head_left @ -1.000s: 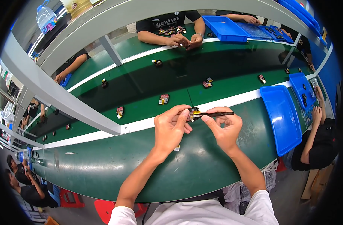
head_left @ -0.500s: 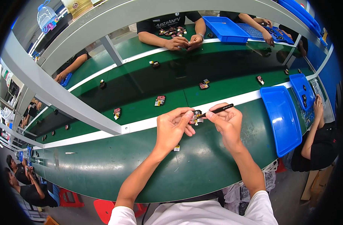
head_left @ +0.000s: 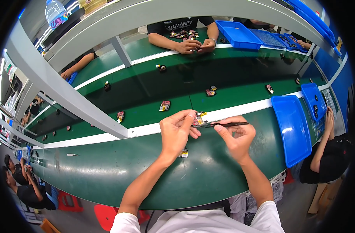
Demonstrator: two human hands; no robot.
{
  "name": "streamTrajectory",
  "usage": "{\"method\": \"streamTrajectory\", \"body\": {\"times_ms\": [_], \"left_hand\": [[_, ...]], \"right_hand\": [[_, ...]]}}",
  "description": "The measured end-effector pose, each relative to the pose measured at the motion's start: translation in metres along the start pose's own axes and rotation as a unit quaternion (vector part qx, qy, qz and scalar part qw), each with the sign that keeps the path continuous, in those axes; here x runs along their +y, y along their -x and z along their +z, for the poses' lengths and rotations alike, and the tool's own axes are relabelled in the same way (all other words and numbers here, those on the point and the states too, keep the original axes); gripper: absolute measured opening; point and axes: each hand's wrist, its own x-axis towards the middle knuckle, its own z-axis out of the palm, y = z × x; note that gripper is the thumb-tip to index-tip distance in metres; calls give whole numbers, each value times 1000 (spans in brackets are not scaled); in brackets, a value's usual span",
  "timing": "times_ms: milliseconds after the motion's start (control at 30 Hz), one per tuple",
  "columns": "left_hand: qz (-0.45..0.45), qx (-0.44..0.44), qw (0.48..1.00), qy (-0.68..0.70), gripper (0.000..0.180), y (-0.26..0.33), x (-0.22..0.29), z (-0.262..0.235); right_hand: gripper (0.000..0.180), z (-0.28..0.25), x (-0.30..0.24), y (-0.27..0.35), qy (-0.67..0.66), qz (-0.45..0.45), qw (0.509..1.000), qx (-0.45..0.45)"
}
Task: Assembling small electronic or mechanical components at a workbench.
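My left hand (head_left: 177,130) is closed on a small electronic assembly (head_left: 197,119), black and pinkish-red with a yellow and silver tab sticking out past the fingertips. Between the thumb and fingers of my right hand (head_left: 239,136) is a pair of black tweezers (head_left: 234,124), lying nearly level. Their tips reach the lower edge of the assembly; whether they grip any part of it is too small to tell. Another similar assembly (head_left: 183,153) rests on the green bench, partly behind my left wrist.
Several like assemblies, one (head_left: 165,105) near my hands, lie on the green conveyor belt (head_left: 142,112) beyond a white rail (head_left: 146,130). A blue tray (head_left: 292,132) stands at my right. Grey frame posts (head_left: 68,83) cross the left. Co-workers' hands (head_left: 197,47) work across the belt.
The tweezers have swung from a steep slant to nearly level, and my right hand has moved slightly down and right. In my left hand the assembly is turned, its yellow tab now pointing up and right.
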Motion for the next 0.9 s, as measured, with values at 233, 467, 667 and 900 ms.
{"method": "streamTrajectory", "body": {"times_ms": [233, 467, 667, 900], "left_hand": [[9, 1, 1000, -5, 26, 1, 0, 2], [22, -12, 1000, -18, 24, 2, -4, 6], [26, -10, 999, -31, 24, 2, -5, 7], [31, -12, 999, -28, 24, 1, -6, 6]], "right_hand": [[12, -2, 10, 1, 19, -12, 999, 30], [12, -2, 5, 0, 36, 14, 999, -1], [15, -1, 1, -1, 24, 63, 998, -16], [14, 0, 5, -2, -40, 103, 994, -6]]}}
